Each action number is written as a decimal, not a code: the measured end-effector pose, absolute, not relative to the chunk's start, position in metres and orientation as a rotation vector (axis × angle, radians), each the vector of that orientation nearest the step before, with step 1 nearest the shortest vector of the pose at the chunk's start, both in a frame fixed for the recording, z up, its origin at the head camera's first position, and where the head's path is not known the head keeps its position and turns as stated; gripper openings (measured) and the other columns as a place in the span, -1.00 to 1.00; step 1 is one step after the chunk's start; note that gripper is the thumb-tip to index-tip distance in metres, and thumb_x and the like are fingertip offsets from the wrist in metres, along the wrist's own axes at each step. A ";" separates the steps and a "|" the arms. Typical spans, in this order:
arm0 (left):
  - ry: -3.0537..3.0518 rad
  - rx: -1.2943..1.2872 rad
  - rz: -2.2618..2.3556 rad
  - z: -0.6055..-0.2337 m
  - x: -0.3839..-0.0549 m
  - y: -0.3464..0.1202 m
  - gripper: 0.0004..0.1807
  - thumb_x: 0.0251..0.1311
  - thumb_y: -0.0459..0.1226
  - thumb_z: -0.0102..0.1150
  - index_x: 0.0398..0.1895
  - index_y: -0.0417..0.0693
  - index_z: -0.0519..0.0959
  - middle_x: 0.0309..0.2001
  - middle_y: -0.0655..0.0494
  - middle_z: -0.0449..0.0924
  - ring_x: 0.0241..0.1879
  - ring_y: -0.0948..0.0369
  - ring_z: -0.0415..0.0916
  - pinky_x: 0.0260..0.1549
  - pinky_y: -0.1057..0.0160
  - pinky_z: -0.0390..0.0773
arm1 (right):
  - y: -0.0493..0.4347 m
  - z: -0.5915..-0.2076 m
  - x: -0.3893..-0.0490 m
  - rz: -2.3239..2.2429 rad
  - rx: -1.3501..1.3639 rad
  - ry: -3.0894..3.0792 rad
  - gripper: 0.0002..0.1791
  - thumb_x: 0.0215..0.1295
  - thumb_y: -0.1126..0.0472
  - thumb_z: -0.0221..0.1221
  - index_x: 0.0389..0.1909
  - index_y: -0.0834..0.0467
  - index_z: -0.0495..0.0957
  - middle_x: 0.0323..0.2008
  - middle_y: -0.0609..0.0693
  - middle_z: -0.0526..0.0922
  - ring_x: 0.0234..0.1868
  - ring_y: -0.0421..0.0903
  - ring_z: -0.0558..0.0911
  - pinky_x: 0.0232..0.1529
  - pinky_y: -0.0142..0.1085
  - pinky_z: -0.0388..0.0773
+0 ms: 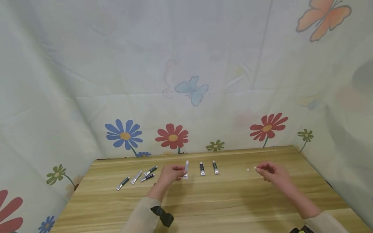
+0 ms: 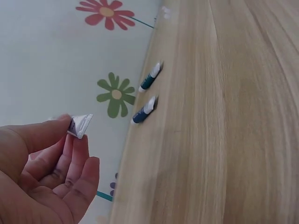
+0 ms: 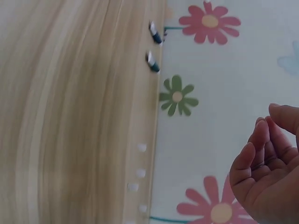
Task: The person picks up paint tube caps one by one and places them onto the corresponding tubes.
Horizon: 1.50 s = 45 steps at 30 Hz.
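Note:
My left hand (image 1: 172, 173) pinches a silver paint tube (image 1: 186, 170) between thumb and fingers, holding it upright over the table. In the left wrist view, the crimped end of this tube (image 2: 81, 126) sticks out past my thumb, and the rest is mostly hidden. Off to the right, my right hand (image 1: 275, 174) has thumb and forefinger tips together, with a small white cap (image 1: 255, 167) at them. Those fingertips (image 3: 264, 128) hide the cap in the right wrist view. Another white cap (image 1: 248, 169) lies just left of that hand.
Two dark-labelled paint tubes, one blue (image 1: 202, 169) and one green (image 1: 215, 167), lie right of my left hand. Several more tubes (image 1: 136, 177) lie to its left. Small white caps (image 3: 141, 173) dot the wooden table (image 1: 215, 207) near its back edge, against a flowered cloth (image 1: 221, 110).

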<state>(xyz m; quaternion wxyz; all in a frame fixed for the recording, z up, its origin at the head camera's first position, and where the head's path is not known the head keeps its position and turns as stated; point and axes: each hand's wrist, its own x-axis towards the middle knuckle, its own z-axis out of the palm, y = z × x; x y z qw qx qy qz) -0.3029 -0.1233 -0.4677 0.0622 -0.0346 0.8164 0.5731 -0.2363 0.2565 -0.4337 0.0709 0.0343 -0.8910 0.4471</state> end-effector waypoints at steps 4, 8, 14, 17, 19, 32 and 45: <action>2.463 -0.138 1.727 -0.475 -0.312 -0.120 -0.70 0.31 -0.34 0.32 0.04 -0.32 0.67 -0.07 -0.20 0.76 -0.21 0.21 0.70 -0.11 0.14 0.75 | 0.273 -0.439 -0.240 1.274 0.064 -2.691 -0.67 0.46 0.19 0.22 0.00 0.41 0.59 -0.25 0.17 0.71 -0.45 -0.29 0.50 -0.42 -0.39 0.54; 2.444 -0.219 1.720 -0.480 -0.320 -0.116 -0.72 0.32 -0.33 0.32 0.03 -0.29 0.69 -0.07 -0.17 0.76 -0.22 0.20 0.69 -0.10 0.16 0.74 | 0.290 -0.447 -0.244 1.189 0.027 -2.713 -0.63 0.48 0.17 0.20 0.05 0.43 0.57 -0.16 0.26 0.73 -0.41 -0.31 0.54 -0.40 -0.40 0.57; 2.431 -0.272 1.731 -0.488 -0.325 -0.116 -0.77 0.28 -0.40 0.33 -0.04 -0.33 0.69 -0.17 -0.14 0.74 -0.31 0.22 0.62 -0.23 0.24 0.72 | 0.312 -0.459 -0.253 1.140 -0.066 -2.752 -0.56 0.52 0.11 0.15 0.11 0.44 0.52 -0.09 0.34 0.70 -0.33 -0.24 0.56 -0.38 -0.41 0.56; 2.428 -0.268 1.750 -0.494 -0.327 -0.118 -0.80 0.25 -0.44 0.33 -0.09 -0.37 0.68 -0.25 -0.11 0.73 -0.40 0.24 0.58 -0.34 0.29 0.68 | 0.319 -0.464 -0.256 1.146 -0.121 -2.775 -0.53 0.54 0.08 0.12 0.15 0.44 0.49 -0.06 0.37 0.67 -0.29 -0.19 0.57 -0.37 -0.39 0.56; 2.426 -0.256 1.764 -0.498 -0.329 -0.120 -0.81 0.24 -0.46 0.32 -0.11 -0.40 0.68 -0.28 -0.10 0.72 -0.43 0.25 0.58 -0.39 0.32 0.66 | 0.323 -0.467 -0.257 1.156 -0.142 -2.780 -0.53 0.55 0.10 0.11 0.16 0.46 0.47 -0.03 0.41 0.65 -0.26 -0.15 0.59 -0.36 -0.38 0.56; 2.459 -0.339 1.648 -0.506 -0.346 -0.120 -0.80 0.25 -0.40 0.34 -0.10 -0.32 0.72 -0.29 -0.06 0.75 -0.39 0.24 0.61 -0.46 0.38 0.61 | 0.339 -0.487 -0.272 1.182 -0.192 -2.826 -0.45 0.56 0.13 0.06 0.23 0.58 0.35 0.06 0.57 0.54 -0.04 0.24 0.64 -0.25 -0.32 0.54; 2.506 -0.339 1.644 -0.501 -0.350 -0.111 -0.79 0.14 -0.46 0.38 -0.16 -0.40 0.72 -0.44 -0.01 0.74 -0.53 0.33 0.55 -0.53 0.38 0.62 | 0.339 -0.500 -0.285 1.217 -0.314 -2.885 -0.43 0.48 0.16 0.04 0.21 0.62 0.33 0.15 0.61 0.43 0.09 0.41 0.51 0.05 0.09 0.55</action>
